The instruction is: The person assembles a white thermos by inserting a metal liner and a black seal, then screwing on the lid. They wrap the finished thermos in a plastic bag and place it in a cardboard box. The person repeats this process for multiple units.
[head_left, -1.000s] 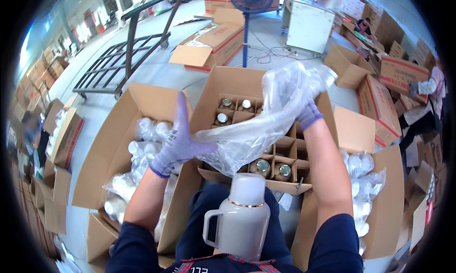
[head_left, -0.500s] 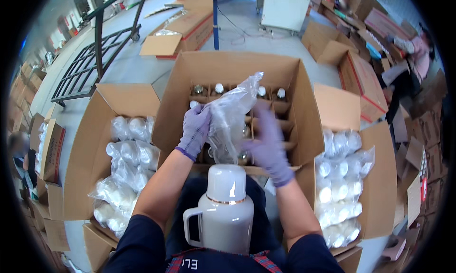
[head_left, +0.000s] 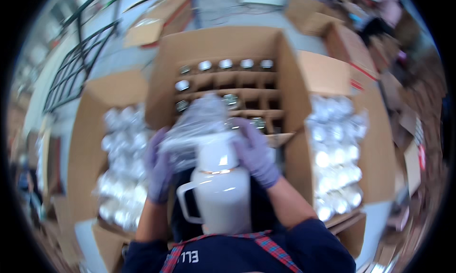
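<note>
A white vacuum jug (head_left: 221,197) with a side handle and a thin gold band stands upright in front of me, against my apron. A clear plastic bag (head_left: 199,121) is spread between my two gloved hands, its lower edge across the top of the jug's lid (head_left: 216,154). My left hand (head_left: 160,166) is closed on the bag's left edge. Beside the lid, my right hand (head_left: 256,154) is closed on the bag's right side; motion blur softens its fingertips. Beyond the bag is a big divided carton (head_left: 223,40) with several silvery-topped items (head_left: 225,64) in its cells.
An open carton (head_left: 85,149) of bagged white pieces stands at my left, another carton (head_left: 380,163) of them at my right. Further off are a dark metal rack (head_left: 80,59), a carton (head_left: 175,16) and a red-edged box (head_left: 351,49). A person (head_left: 384,11) is at the far right.
The bag has come down from over the big carton to the jug's lid. My left hand moved down and left; my right hand moved in beside the lid. The view has shifted.
</note>
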Demonstrator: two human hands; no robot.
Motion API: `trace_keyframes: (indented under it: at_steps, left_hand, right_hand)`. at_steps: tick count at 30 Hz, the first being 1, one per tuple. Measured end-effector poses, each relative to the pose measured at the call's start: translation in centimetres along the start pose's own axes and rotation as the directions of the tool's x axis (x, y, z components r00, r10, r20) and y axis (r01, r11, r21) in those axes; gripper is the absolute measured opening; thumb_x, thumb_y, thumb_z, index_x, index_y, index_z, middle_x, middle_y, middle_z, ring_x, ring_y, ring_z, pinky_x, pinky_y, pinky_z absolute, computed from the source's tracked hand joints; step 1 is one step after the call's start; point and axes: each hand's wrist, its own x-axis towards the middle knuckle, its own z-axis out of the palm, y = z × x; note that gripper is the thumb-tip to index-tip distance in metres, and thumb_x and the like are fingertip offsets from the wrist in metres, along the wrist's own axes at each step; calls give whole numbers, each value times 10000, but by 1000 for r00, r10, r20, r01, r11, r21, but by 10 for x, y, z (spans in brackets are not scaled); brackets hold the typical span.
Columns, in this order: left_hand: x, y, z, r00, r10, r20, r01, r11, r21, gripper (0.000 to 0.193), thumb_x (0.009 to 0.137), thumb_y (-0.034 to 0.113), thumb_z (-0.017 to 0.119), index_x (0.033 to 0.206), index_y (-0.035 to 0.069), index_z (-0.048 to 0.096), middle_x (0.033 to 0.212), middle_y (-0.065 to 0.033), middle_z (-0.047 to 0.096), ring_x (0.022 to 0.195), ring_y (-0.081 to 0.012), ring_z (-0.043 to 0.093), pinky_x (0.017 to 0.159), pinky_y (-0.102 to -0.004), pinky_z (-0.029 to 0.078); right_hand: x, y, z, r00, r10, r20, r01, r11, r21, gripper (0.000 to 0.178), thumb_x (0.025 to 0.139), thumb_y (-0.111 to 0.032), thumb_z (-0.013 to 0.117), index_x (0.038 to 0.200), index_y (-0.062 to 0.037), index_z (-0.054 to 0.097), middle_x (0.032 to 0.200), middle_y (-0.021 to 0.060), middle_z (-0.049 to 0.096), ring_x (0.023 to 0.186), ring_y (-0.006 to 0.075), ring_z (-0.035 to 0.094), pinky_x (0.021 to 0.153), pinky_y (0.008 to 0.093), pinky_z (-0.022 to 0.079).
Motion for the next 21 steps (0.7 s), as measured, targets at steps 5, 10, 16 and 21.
trace_keyframes:
  at_steps: [5, 10, 16, 21]
  left_hand:
    - [-129, -23, -26, 866, 491, -92, -374, 759, 533, 401, 973, 194, 592, 1275, -65, 540, 1203, -224, 584, 1072, -360, 597, 962, -435, 488]
    - [-251, -84, -71, 723, 439, 534, -656, 680, 329, 660, 949, 271, 655, 1503, 118, 330, 1472, -134, 442, 1345, -387, 416, 1165, -430, 273]
    - [-166, -9, -103, 866, 92, 492, -197, 966, 167, 447, 949, 203, 598, 1337, 25, 465, 1267, -162, 555, 1127, -312, 551, 956, -394, 445]
    - [-92, 2, -43, 722, -443, 531, 520, 854, 7, 297, 860, 134, 624, 1120, -3, 663, 953, -62, 713, 760, -153, 670, 712, -318, 541]
  right_hand:
    - [-56, -2, -18, 921, -342, 187, 376, 906, -193, 287, 806, -88, 609, 1078, -28, 540, 1005, 187, 547, 940, 406, 557, 826, 432, 490]
    - [-202, 4, -44, 878, -51, 476, 157, 970, -186, 239, 884, -96, 587, 1099, 3, 554, 1078, 217, 578, 1001, 403, 595, 846, 451, 505]
    - [-262, -12, -94, 703, -83, 706, 193, 978, -77, 294, 883, -166, 611, 1154, -56, 575, 1206, 199, 588, 1110, 393, 578, 922, 472, 482]
    - [-255, 25, -73, 451, 36, 892, 345, 915, -211, 378, 912, -210, 535, 1285, -157, 572, 1331, 151, 562, 1140, 340, 581, 966, 438, 451]
